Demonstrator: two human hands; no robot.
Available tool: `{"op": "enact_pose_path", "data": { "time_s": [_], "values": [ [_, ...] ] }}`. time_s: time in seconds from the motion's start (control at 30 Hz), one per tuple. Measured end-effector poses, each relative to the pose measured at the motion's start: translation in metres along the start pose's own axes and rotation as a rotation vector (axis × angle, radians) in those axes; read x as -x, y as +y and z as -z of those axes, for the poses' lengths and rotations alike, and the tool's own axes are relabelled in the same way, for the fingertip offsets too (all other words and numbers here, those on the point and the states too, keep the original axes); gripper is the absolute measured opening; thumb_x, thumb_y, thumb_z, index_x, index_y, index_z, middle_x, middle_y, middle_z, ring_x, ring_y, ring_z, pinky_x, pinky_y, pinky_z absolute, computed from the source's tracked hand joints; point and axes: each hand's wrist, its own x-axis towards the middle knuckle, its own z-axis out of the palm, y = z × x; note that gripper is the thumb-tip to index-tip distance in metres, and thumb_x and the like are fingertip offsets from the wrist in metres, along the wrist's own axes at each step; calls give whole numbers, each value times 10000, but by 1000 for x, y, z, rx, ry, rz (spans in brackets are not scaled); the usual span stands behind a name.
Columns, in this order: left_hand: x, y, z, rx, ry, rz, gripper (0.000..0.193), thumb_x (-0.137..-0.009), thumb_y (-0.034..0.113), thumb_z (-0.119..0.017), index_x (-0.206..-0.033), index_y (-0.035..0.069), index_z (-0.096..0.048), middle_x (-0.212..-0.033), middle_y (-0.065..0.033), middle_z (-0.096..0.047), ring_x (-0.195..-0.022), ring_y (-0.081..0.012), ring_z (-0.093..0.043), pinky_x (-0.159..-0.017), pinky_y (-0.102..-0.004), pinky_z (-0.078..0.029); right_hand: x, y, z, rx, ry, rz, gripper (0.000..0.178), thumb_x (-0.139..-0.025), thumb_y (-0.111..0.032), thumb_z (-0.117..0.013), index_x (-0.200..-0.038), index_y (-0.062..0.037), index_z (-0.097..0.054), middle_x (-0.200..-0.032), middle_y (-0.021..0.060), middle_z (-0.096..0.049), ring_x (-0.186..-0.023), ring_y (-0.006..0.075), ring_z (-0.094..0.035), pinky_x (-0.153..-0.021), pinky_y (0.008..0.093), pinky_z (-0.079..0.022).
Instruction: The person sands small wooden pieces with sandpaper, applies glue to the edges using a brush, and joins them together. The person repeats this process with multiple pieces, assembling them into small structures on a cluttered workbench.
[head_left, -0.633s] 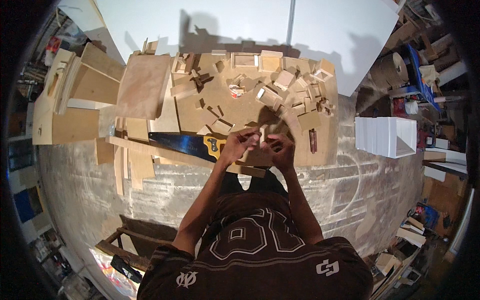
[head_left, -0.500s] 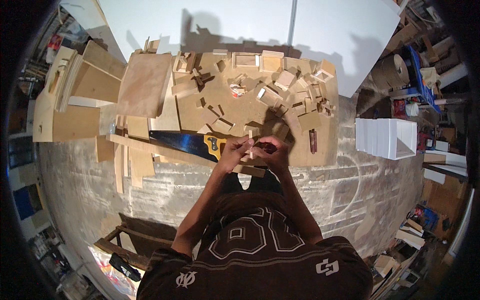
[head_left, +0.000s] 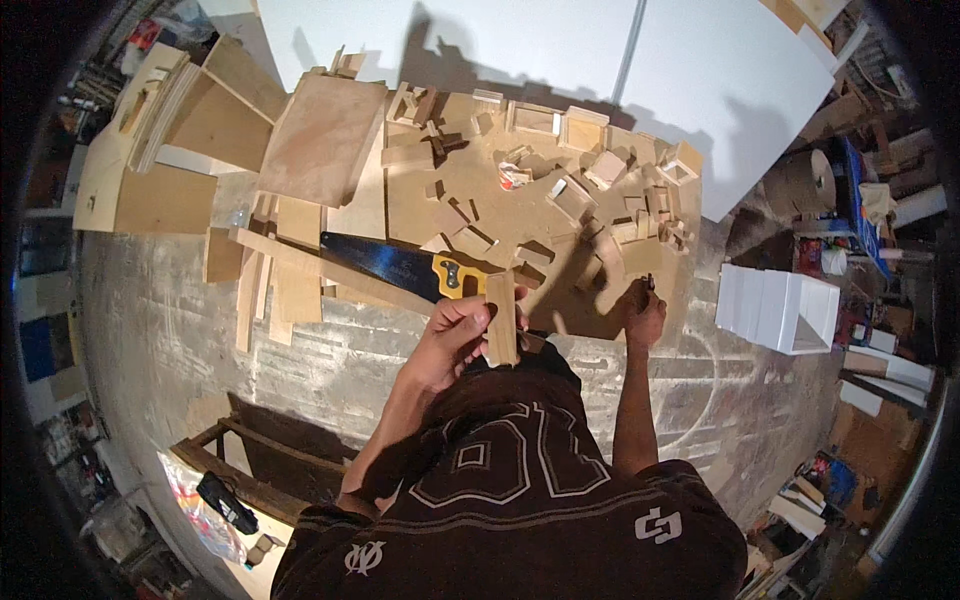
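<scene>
My left hand [head_left: 452,338] grips a pale wooden piece [head_left: 501,320], long and flat, with its thumb across it, just in front of my body. At the front right of the worktable, my right hand [head_left: 645,318] is closed at the fingertips on a dark narrow piece [head_left: 650,283], mostly covered by the fingers. Beyond the left hand lies a handsaw [head_left: 385,268] with a dark blade and a yellow-and-black handle. Small wooden blocks [head_left: 531,262] sit just past the held piece.
The brown worktable [head_left: 470,180] bears several small wooden boxes [head_left: 583,130] and offcuts. A plywood panel [head_left: 320,140] and long strips [head_left: 300,258] are at its left. A white box-like unit [head_left: 780,305] stands on the right floor, a wooden frame [head_left: 240,470] at lower left.
My right hand has left the wooden piece and moved right to the dark narrow piece on the table. My left hand now holds the wooden piece alone, nearer my body. The view has shifted and turned slightly.
</scene>
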Motion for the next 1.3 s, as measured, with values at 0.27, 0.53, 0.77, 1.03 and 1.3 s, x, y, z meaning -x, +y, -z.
{"op": "enact_pose_path", "data": {
  "time_s": [0.27,0.53,0.77,1.03,1.3],
  "values": [
    [-3,24,-74,-365,134,-286,406,-799,95,-837,-1143,-33,-662,-1081,-81,-676,-946,-121,-640,-814,-272,-536,-23,37,-15,-202,-130,-8,289,-830,-163,-739,-1061,-59,-600,-751,108,-611,-719,265,-649,-660,385,-526],
    [-14,9,-143,-563,326,-315,238,-888,163,-770,-1004,-34,-706,-989,-54,-628,-893,-104,-595,-756,-241,-489,-23,-32,100,-1364,-532,-348,260,-893,-119,-726,-1026,-54,-513,-861,35,-610,-746,112,-579,-683,319,-508],
    [-22,-13,-168,-350,302,78,566,-1079,392,-408,-1525,45,-379,-902,-44,-611,-828,-110,-547,-735,-244,-435,-59,-130,248,-1352,-26,374,139,-853,-34,-669,-989,-46,-693,-911,90,-678,-854,202,-667,-785,346,-539],
    [-8,-38,-193,-327,235,30,545,-1087,397,-374,-1445,-5,-461,-893,-31,-616,-781,-100,-550,-710,-239,-451,-121,-130,289,-863,-74,908,314,-742,3,-710,-1017,-130,-784,-1114,1,-738,-1068,198,-673,-913,376,-521],
    [-10,-61,-202,-624,196,-182,510,-1081,400,-374,-1047,-42,-627,-863,-61,-627,-729,-117,-563,-646,-258,-454,-118,-111,299,-765,-360,750,290,-734,126,-591,-940,-35,-717,-1154,78,-725,-1088,261,-683,-929,383,-526]
  ]
}}
